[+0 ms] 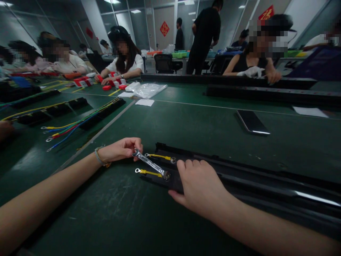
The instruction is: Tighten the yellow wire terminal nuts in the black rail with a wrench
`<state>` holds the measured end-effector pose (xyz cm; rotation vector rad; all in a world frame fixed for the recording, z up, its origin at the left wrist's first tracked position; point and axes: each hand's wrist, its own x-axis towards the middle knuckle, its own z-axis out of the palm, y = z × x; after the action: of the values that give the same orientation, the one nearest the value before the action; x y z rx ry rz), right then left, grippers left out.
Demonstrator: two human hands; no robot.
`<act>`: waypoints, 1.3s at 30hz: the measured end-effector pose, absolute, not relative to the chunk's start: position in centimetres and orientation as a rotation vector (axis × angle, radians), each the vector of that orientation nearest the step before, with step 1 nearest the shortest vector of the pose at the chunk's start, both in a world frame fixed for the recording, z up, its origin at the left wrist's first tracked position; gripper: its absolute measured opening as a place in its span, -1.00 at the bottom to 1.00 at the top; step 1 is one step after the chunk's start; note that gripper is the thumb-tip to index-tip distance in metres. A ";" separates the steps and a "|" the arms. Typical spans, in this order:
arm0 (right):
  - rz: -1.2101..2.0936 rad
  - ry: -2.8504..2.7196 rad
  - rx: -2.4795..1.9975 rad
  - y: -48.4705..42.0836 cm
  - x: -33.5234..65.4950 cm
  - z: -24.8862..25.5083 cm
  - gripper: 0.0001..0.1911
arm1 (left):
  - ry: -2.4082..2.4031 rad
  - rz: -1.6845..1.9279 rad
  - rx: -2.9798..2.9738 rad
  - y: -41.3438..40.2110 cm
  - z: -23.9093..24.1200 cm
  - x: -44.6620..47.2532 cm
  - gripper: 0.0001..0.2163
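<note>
My left hand is closed on the open end of a silver combination wrench. The wrench's ring end sits over a fastener at the root of a short yellow wire with a ring terminal. A second yellow wire is fixed beside it, its free ring pointing left. Both are attached near the left end of a long black rail-like housing. My right hand wraps over this housing just right of the wires, fingers on the far side and thumb on the near side.
A phone lies beyond the housing. To the left rest black parts with coloured wires. Farther back are a clear plastic bag, red and white pieces and more black rails. Several people sit around the tables.
</note>
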<state>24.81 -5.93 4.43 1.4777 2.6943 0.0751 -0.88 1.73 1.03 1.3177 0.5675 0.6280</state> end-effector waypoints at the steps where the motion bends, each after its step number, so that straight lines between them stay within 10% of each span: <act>1: 0.077 2.696 1.478 -5.9 24.8 4.4 -0.49 | 0.562 0.608 1.332 1.7 1.1 -0.9 -0.73; 39: 0.088 2.709 1.482 -6.0 24.9 4.1 -0.50 | 0.567 0.575 1.279 1.8 1.0 -1.3 -0.76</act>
<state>24.91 -5.96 4.15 1.4819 2.7092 0.0883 -1.34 1.79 0.99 1.2789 0.5668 0.5752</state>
